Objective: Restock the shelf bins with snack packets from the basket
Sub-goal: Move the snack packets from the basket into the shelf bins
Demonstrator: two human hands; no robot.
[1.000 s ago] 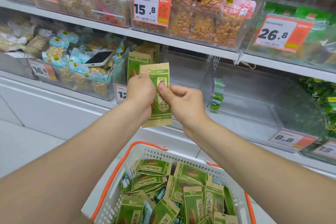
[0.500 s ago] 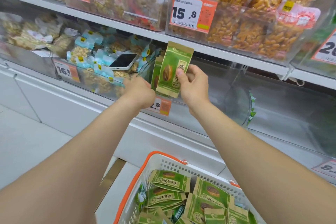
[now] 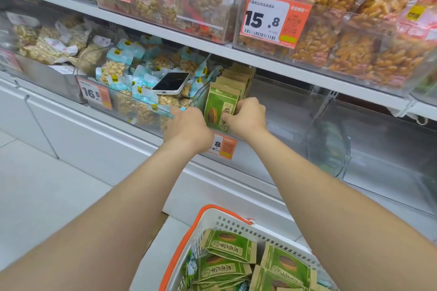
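Note:
A green sunflower-seed packet [image 3: 218, 106] stands upright at the front of a row of like packets [image 3: 237, 78] in the clear shelf bin [image 3: 279, 106]. My right hand [image 3: 248, 117] pinches its right edge. My left hand [image 3: 188, 126] sits at the bin's front wall just left of the packet, its fingers curled out of sight. Below, the white basket with an orange handle [image 3: 214, 208] holds several more green packets [image 3: 230, 245].
A phone [image 3: 171, 82] lies on blue-topped nut packs in the bin to the left [image 3: 132, 99]. The upper shelf edge [image 3: 295, 72] hangs close above the bin. Another clear bin [image 3: 335, 144] stands to the right. Pale floor lies at the left.
Both hands moved forward and down to the bin. The packet, held up in front of the shelf before, now stands inside the bin at the front of the row.

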